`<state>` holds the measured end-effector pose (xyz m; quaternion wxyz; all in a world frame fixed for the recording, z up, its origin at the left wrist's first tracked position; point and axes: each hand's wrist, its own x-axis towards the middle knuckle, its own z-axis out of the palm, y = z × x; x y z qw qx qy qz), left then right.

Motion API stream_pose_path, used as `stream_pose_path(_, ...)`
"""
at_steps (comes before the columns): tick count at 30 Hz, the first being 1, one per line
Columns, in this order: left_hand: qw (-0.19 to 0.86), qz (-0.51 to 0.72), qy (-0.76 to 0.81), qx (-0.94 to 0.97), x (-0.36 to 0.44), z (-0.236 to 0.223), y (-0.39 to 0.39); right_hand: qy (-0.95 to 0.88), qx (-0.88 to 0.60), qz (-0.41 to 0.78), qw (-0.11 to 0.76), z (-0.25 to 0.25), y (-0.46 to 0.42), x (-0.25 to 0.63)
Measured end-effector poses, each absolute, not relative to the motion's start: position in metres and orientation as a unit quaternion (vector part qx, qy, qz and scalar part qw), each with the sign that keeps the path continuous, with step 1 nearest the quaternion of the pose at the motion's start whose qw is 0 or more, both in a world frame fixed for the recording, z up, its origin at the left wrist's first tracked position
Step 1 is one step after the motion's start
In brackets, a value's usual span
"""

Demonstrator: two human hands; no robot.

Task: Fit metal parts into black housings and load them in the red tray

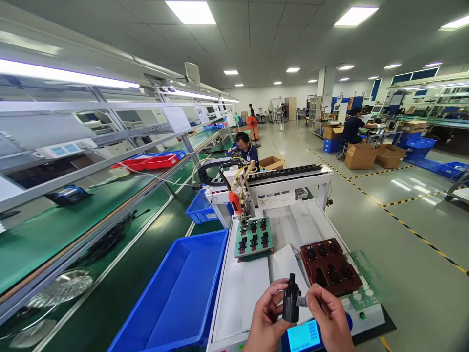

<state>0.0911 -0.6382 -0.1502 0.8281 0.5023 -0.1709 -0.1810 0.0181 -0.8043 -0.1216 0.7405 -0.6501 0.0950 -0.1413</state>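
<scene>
My left hand [266, 315] is closed round a small black cylindrical part [291, 298], held upright near the bottom middle of the head view. My right hand [330, 318] pinches a small grey tab [301, 301] against that part's side. Both hands hover over the front of a white benchtop machine [242, 288]. Just beyond them lies a dark red fixture tray [331, 266] with several black parts seated in it. Farther back a green fixture tray [253, 237] sits under the machine's tool head [242, 203].
A large blue bin [176, 298] stands left of the machine, a smaller blue bin [200, 208] behind it. A green conveyor [73, 220] with shelving runs along the left. A lit blue screen [302, 336] sits under my hands. A seated person [247, 149] works farther back; cardboard boxes [361, 156] stand on the floor at right.
</scene>
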Motion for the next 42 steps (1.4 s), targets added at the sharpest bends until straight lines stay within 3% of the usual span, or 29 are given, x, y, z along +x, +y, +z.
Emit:
stream_pose_path(6,0.811,-0.18,-0.14,0.539,0.089,-0.127,-0.632,0.085,-0.65,-0.068,0.752,-0.119,-0.787,0.019)
stream_pose_path(13,0.805,-0.181,-0.127,0.55,0.091,-0.118,-0.63,0.089,-0.693,-0.069,0.712,-0.122,-0.779,0.022)
stream_pose_path(24,0.798,-0.188,-0.126,0.559,0.094,-0.115,-0.634,0.123,-0.741,-0.167,0.639,-0.095,-0.771,0.021)
stream_pose_path(31,0.814,-0.207,-0.142,0.524,0.095,-0.117,-0.637,0.029,-0.84,-0.353,0.411,-0.112,-0.783,0.014)
stream_pose_path(34,0.817,-0.222,-0.168,0.505,0.09,-0.127,-0.644,0.121,-0.814,-0.321,0.469,-0.124,-0.785,0.01)
stream_pose_path(37,0.763,-0.209,-0.247,0.56,0.081,-0.147,-0.653,0.167,-0.803,-0.253,0.514,-0.147,-0.79,0.004)
stream_pose_path(42,0.531,-0.256,-0.364,0.721,0.077,-0.213,-0.658,0.312,-0.864,-0.125,0.376,-0.203,-0.861,-0.053)
